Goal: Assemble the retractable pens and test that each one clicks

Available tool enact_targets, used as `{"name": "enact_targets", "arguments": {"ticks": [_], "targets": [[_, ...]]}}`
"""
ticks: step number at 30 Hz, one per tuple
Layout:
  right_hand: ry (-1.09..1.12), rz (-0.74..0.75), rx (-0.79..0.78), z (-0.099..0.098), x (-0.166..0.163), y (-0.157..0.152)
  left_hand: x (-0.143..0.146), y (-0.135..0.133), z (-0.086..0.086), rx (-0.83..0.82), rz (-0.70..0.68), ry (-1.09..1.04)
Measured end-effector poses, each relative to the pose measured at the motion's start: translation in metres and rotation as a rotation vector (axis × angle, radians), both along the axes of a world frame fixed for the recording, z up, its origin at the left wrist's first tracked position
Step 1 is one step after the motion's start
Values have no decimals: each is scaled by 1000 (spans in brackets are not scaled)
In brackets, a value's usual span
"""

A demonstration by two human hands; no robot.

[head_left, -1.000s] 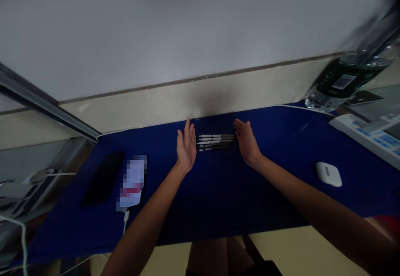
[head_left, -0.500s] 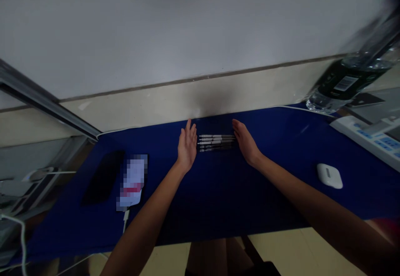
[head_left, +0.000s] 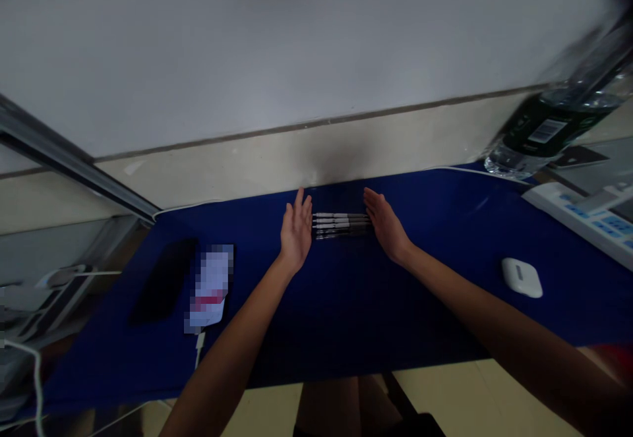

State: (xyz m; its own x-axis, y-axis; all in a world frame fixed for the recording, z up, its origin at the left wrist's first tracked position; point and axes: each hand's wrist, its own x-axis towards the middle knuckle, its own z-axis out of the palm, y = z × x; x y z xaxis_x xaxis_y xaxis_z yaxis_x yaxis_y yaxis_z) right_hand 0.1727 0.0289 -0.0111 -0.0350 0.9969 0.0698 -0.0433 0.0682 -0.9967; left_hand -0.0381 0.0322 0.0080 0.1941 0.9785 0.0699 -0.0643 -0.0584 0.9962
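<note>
Several pens (head_left: 341, 223) lie side by side on the blue tabletop (head_left: 346, 312), pointing left to right. Some have white barrels with dark right halves; the nearest look dark or clear. My left hand (head_left: 297, 233) stands on edge at their left ends, fingers stretched out, palm turned toward them. At the opposite ends my right hand (head_left: 386, 226) is held the same way, fingers extended, its palm facing the pens. Both palms are at or very close to the pen ends; exact contact is hard to tell. Neither hand grips anything.
Left of my arm lie a phone (head_left: 210, 289) with a white charging cable and a dark flat object (head_left: 165, 279). A white earbud case (head_left: 521, 277) sits at right. Farther right are a power strip (head_left: 588, 216) and a tilted water bottle (head_left: 539, 134). A wall (head_left: 237, 160) borders the back.
My right hand has moved slightly left, toward the pens, and the upper pens have shifted a little left. My left hand has hardly moved.
</note>
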Motion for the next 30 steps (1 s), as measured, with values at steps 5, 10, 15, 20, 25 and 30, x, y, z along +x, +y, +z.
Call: {"name": "enact_targets", "arguments": {"ticks": [5,10,15,20,25,30], "targets": [[12,-10,-2,-1,-1,0,1,0,0,-14,10,6],[-82,-44,16,-3,-2,-3,-1,2,-4,-2,26,-26],[-36,-67,-7,0,-4,-5,-1,3,-4,-3,9,-88],[37,-66,-29,0,-5,-5,1,2,-1,2,-4,-7],[27,-38,-12,-2,-6,-7,2,1,-1,4,5,-12],[-45,-33,15,0,-7,-10,2,0,-2,12,16,-29]]}}
